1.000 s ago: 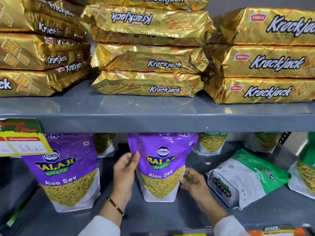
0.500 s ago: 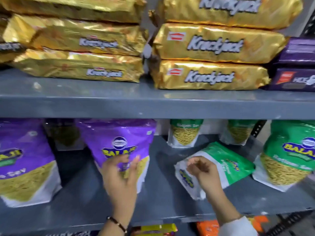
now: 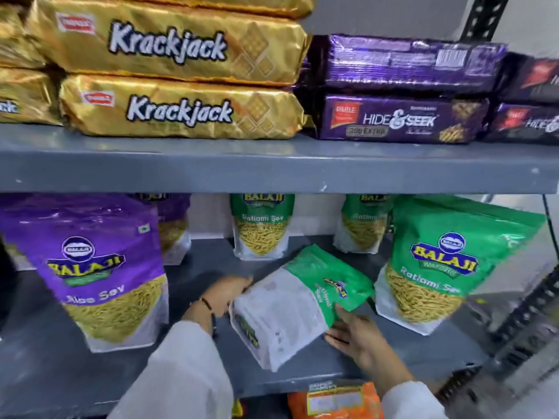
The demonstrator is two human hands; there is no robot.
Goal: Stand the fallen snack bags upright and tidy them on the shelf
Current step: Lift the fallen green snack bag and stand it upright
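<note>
A green and white Ratlami Sev bag [image 3: 298, 300] lies fallen on its back on the lower grey shelf [image 3: 75, 367], its top pointing to the back right. My left hand [image 3: 223, 293] grips its left edge near the bottom. My right hand [image 3: 355, 334] holds its right edge from below. A purple Aloo Sev bag [image 3: 93, 267] stands upright to the left. Another green Ratlami Sev bag [image 3: 447, 261] stands upright to the right. Two smaller green bags [image 3: 261, 228] [image 3: 361, 225] stand at the back.
The upper shelf's edge [image 3: 272, 173] hangs just above the bags and carries gold Krackjack packs [image 3: 181, 110] and purple Hide & Seek packs [image 3: 402, 119]. A black perforated upright [image 3: 532, 309] bounds the right side. An orange pack [image 3: 335, 400] shows below the lower shelf.
The view has swung right. Both hands left the purple Aloo Sev bag, which stands upright, and moved right onto the fallen green bag.
</note>
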